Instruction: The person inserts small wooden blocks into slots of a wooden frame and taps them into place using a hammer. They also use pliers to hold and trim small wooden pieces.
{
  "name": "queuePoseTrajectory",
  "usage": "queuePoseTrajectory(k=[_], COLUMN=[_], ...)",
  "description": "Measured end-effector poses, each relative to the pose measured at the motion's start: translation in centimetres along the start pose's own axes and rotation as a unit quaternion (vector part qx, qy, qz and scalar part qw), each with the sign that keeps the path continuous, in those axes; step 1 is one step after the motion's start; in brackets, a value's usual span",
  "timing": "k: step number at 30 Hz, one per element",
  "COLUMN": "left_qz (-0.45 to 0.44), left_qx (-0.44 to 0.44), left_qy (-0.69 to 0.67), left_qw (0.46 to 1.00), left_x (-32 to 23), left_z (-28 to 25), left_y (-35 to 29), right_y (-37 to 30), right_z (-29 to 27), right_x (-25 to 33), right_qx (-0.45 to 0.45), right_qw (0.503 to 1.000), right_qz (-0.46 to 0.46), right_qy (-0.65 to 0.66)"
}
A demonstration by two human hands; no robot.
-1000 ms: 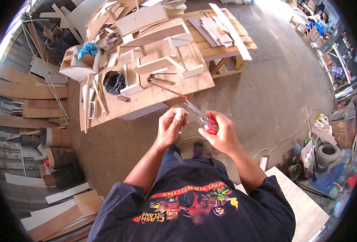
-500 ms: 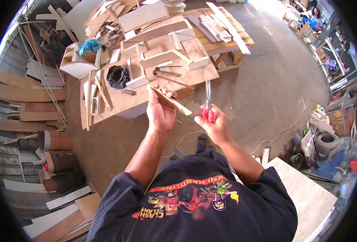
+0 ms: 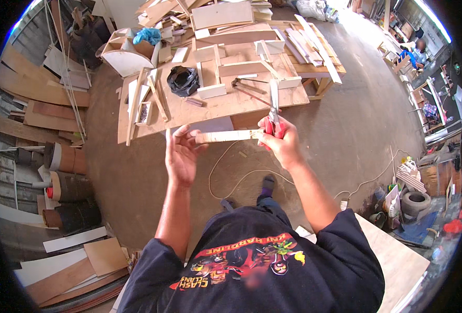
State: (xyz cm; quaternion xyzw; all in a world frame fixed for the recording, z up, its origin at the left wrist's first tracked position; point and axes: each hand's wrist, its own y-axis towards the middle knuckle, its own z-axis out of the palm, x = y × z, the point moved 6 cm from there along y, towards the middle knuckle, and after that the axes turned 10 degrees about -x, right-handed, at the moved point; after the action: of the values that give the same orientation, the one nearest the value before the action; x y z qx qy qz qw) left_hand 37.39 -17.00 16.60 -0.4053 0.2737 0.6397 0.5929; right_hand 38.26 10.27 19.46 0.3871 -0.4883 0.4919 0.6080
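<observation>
My right hand (image 3: 280, 141) is closed round red-handled pliers (image 3: 274, 107), whose long metal jaws point away from me. Between its thumb and fingers it also pinches one end of a narrow, pale wooden strip (image 3: 225, 136). The strip lies roughly level across the space between my hands. At its other end, my left hand (image 3: 181, 156) is open, palm up with fingers apart. Those fingers are close to the strip, but I cannot tell whether they touch it.
Ahead stands a plywood worktable (image 3: 160, 125) with wooden frames (image 3: 246, 68), a black bag (image 3: 183, 81) and long-handled pincers (image 3: 252, 88). A cable (image 3: 210, 180) loops over the floor by my feet. Boards (image 3: 105, 255) lie at the left; a pale panel (image 3: 387, 255) is at lower right.
My left hand has let go of the wooden strip and moved left. The strip has swung level and is now held by my right hand together with the pliers. My view has shifted.
</observation>
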Motion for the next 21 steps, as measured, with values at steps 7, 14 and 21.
queuePoseTrajectory(k=[7, 14, 21], left_qz=[0.060, -0.020, 0.149], left_qx=[0.236, 0.105, 0.101], left_qy=[0.514, 0.458, 0.533], left_qw=[0.822, 0.883, 0.827], left_x=[-1.9, -0.2, 1.2], left_z=[4.1, 3.0, 4.8], left_y=[-2.9, -3.9, -4.8], right_y=[-0.3, -2.3, -3.9], right_z=[5.3, 5.3, 5.4], right_x=[-1.0, -2.5, -3.8], right_qx=[0.143, -0.085, -0.181], right_qw=[0.982, 0.973, 0.953], right_qz=[-0.008, -0.165, -0.112], right_qy=[-0.126, -0.137, -0.213])
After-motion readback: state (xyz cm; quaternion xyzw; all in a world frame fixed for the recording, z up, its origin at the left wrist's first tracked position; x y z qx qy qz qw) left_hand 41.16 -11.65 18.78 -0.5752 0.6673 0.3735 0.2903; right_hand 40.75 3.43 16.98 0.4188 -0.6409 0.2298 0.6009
